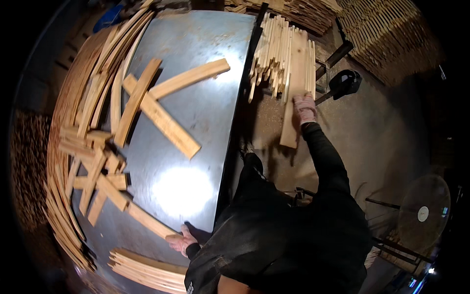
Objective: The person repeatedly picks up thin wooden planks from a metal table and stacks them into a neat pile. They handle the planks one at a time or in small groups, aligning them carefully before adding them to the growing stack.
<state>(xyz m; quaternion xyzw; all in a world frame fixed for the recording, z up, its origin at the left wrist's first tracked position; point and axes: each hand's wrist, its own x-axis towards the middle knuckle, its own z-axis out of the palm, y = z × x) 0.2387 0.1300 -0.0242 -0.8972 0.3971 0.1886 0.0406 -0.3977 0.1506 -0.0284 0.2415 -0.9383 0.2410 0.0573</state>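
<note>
My right hand [305, 109], in a pale pinkish glove, is closed on the edge of a wide wooden plank [290, 128]. That plank lies along a stack of narrow wooden strips [270, 46] to the right of the metal table [196, 36]. At the table's near edge, my left hand [182, 242] is closed round the end of a short wooden board [149, 219]. Its far end meets a jumbled pile of short boards [93, 161]. Farther up the table, a few loose boards [169, 125] lie crossed over one another.
Long bent strips [115, 68] line the table's left side. A bundle of strips [147, 269] lies at the near edge. Stacked slats [391, 39] stand at the far right. On the right are a round clear disc [423, 214] and a black-topped stand [345, 83].
</note>
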